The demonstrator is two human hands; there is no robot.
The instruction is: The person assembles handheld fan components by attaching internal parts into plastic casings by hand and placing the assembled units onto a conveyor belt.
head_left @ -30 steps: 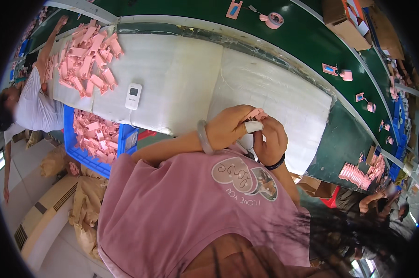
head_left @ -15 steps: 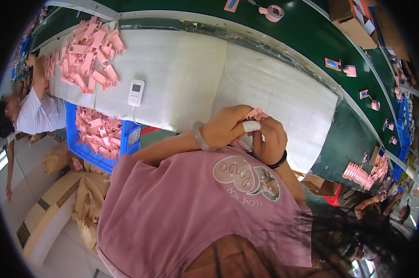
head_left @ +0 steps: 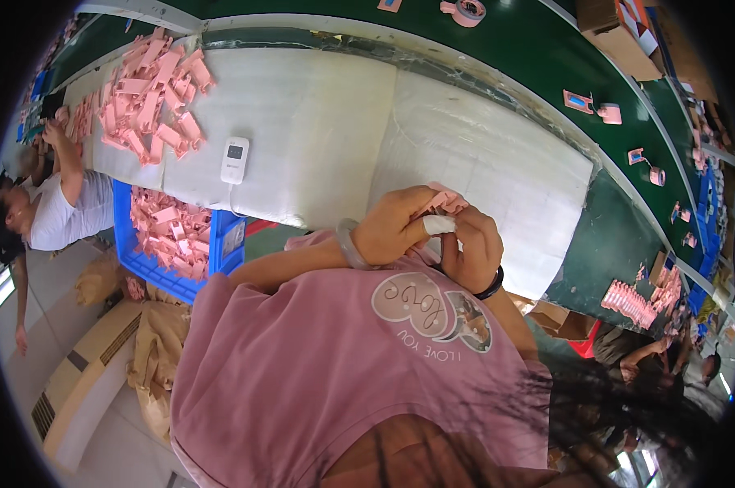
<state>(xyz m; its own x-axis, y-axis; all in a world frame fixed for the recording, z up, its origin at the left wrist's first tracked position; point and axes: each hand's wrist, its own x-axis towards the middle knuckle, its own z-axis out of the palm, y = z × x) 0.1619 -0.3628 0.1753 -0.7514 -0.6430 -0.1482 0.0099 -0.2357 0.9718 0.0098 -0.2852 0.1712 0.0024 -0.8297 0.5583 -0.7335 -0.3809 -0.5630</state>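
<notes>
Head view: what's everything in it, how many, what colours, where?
Held part: one, pink, centre
Loose parts: many, pink, upper left
Bin: one, blue, left, holding pink parts
Device: one, white, left of centre
Sheeting: count unclear, whitish, middle
Long strip: one, green, along top
Strip parts: several, mostly pink, along it
Stacked parts: many, pink, right
Boxes: several, brown, right
Bags: several, brown, lower left
Co-workers: several, one in white, edges
Shirt: one, pink, below
Left grip: one, centre
Right grip: one, centre

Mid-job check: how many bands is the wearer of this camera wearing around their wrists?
2: a grey bangle at the base of the left hand, and a black band at the base of the right hand.
</notes>
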